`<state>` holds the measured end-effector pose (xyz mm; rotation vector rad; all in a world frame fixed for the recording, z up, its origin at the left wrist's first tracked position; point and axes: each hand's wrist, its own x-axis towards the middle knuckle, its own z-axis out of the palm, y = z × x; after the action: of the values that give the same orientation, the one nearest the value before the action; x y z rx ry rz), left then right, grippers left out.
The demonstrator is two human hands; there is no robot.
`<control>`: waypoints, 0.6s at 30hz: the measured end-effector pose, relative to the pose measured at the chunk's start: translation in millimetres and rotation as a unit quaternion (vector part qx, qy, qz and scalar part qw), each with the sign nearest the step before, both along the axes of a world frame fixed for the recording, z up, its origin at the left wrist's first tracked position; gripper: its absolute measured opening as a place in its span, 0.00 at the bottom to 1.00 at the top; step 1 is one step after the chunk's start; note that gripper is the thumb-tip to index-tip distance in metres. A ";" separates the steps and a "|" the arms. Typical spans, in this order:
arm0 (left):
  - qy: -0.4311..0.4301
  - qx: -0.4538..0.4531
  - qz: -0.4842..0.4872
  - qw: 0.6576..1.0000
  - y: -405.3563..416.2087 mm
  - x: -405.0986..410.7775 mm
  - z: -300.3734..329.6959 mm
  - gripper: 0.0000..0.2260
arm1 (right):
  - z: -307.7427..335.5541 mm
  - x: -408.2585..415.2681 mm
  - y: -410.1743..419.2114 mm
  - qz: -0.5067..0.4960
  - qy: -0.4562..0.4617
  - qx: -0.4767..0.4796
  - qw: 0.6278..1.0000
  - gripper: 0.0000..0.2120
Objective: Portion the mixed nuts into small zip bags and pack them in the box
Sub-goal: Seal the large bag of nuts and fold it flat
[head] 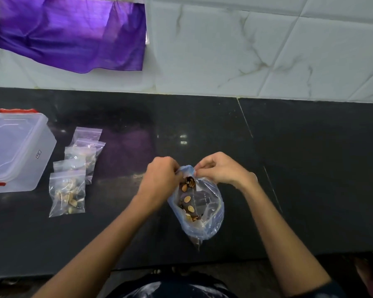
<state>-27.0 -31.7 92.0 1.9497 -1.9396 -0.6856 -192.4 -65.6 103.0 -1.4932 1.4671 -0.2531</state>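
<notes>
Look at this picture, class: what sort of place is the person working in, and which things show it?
Probably a home kitchen. A dark polished stone counter runs along a wall of white marble-look tiles, and a clear plastic food box sits beside small zip bags of nuts.

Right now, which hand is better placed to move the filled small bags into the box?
Probably the left hand: the filled zip bags and the lidded plastic box lie on its side. The right hand would have to cross over the blue nut bag.
</notes>
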 end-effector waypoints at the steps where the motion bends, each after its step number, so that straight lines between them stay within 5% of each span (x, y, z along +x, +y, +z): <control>1: -0.077 -0.035 -0.011 0.996 3.8 -7.4 2.9 0.09 | -2.2 7.9 3.9 -0.007 0.074 -0.075 0.994 0.07; 4: -0.151 -0.091 -0.024 0.984 10.0 -24.4 14.9 0.06 | -8.7 33.2 18.3 -0.026 0.232 -0.240 0.942 0.07; 6: -0.127 -0.090 -0.018 0.988 6.6 -22.6 15.0 0.06 | -12.1 35.3 22.0 -0.032 0.240 -0.269 0.932 0.08; 9: 0.114 0.077 0.032 0.990 -4.1 -0.3 13.0 0.12 | -6.5 12.9 14.0 -0.020 0.124 -0.123 0.984 0.14; 11: 0.353 0.275 0.082 0.891 -10.0 13.7 15.4 0.18 | -0.3 -3.9 8.2 -0.034 -0.029 0.053 0.998 0.19; 13: 0.457 0.375 0.111 0.799 -14.9 23.2 10.7 0.17 | -2.6 -15.4 2.2 -0.054 -0.159 0.177 0.970 0.15; 14: 0.465 0.390 0.115 0.786 -16.9 25.5 6.6 0.15 | -4.4 -17.9 0.1 -0.058 -0.198 0.206 0.957 0.13; 16: 0.444 0.356 0.128 0.812 -18.0 22.0 -0.5 0.10 | -9.3 -17.7 -0.6 -0.062 -0.213 0.206 0.953 0.13; 18: 0.327 0.201 0.109 0.917 -14.7 15.4 -7.1 0.05 | -14.0 -12.2 1.1 -0.048 -0.146 0.130 0.980 0.11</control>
<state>-11.6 -46.5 84.9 1.7674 -1.2196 -1.5250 -204.6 -64.5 89.0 -1.1254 1.2826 -0.3130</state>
